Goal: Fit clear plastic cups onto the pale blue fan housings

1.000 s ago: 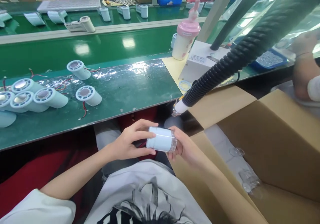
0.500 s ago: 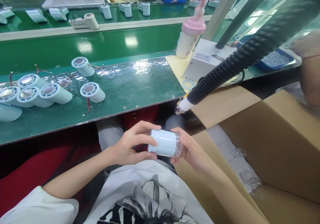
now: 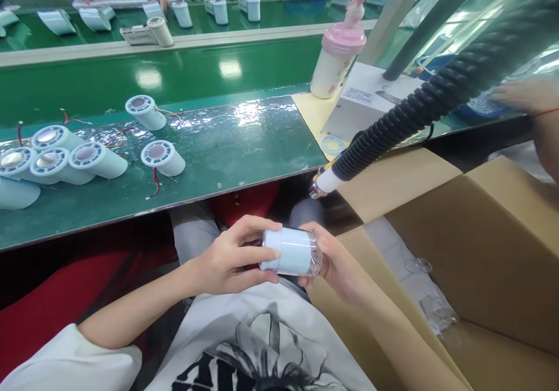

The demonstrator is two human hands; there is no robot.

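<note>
We hold the pale cylinder (image 3: 290,252) over our lap, near the table (image 3: 227,152): left hand (image 3: 227,260) gripping its body, right hand (image 3: 336,260) cupping its clear cap end. A loose grip could drop it beside the cardboard box (image 3: 480,251).

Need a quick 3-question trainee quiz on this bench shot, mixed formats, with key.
1. True or false: both hands grip one pale blue cylinder over the lap, below the bench edge.
2. Which end of that cylinder carries the clear cap? A) the left hand end B) the right hand end C) neither
3. Fill in: the open cardboard box stands on the person's ____ side.

Key
1. True; neither hand rests on the green bench.
2. B; the clear piece sits at the end held by the right hand.
3. Right; a few clear caps lie inside it.
</note>
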